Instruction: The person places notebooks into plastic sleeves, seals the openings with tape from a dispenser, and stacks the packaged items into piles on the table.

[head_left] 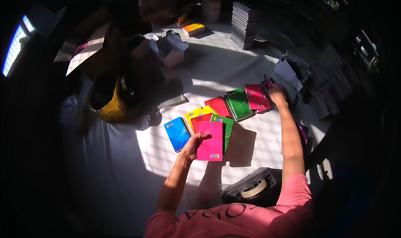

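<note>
My left hand (pixel 194 145) grips a fan of small spiral notebooks, thumb on top. The front one is a pink notebook (pixel 210 144); a green notebook (pixel 227 129) and a red notebook (pixel 200 120) show behind it. On the white table lie a blue notebook (pixel 177 134), a yellow notebook (pixel 194 112), another red notebook (pixel 218 106), green notebooks (pixel 239 104) and magenta notebooks (pixel 257 96). My right hand (pixel 277 94) reaches to the row's far right end, its fingers closed on a purple notebook (pixel 267 81) that is tilted up. Its fingertips are partly hidden.
A black tape dispenser (pixel 252 188) stands close to my body. At left is a yellow container (pixel 110 108). Notebook stacks (pixel 243 27) rise at the back, with more stacks (pixel 330 79) at right. Crumpled paper (pixel 289 74) lies beyond my right hand. A person (pixel 161 6) is at the far side.
</note>
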`<state>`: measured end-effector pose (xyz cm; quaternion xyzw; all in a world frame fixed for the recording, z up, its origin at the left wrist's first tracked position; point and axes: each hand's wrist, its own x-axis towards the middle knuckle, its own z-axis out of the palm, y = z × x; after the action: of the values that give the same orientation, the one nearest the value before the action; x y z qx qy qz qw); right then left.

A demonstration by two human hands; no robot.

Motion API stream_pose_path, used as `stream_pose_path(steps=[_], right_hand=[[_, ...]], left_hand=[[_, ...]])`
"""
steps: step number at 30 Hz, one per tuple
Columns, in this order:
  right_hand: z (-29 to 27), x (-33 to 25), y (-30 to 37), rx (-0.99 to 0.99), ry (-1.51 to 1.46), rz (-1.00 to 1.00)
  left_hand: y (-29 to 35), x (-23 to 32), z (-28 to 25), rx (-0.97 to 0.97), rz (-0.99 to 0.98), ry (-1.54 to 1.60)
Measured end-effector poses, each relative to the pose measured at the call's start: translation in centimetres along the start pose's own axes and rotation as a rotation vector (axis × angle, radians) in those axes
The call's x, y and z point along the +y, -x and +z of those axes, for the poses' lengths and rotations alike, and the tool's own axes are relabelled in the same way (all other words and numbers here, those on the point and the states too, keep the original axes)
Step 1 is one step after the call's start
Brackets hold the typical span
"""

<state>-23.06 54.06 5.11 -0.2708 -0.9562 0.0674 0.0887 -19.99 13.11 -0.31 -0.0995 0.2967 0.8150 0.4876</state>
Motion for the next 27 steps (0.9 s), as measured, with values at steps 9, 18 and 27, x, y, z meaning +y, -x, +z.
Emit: stream_pose_path(steps=[9,18,27], right_hand=[[-4.6,-14.5,12.0,-0.472,-0.419,-1.223],[3.7,-0.7,6.2,-0.240,-0.191,-0.299],[-2.4,-8.3,12.0,0.441,-0.175,-0.623]], left_hand=[[1.5,0.9,2.5,-0.066,0.090,0.140],[1.5,0.6,1.5,0.008,0.144,-0.099],[0.2,0.3,1.7,0.044,0.291,-0.044]])
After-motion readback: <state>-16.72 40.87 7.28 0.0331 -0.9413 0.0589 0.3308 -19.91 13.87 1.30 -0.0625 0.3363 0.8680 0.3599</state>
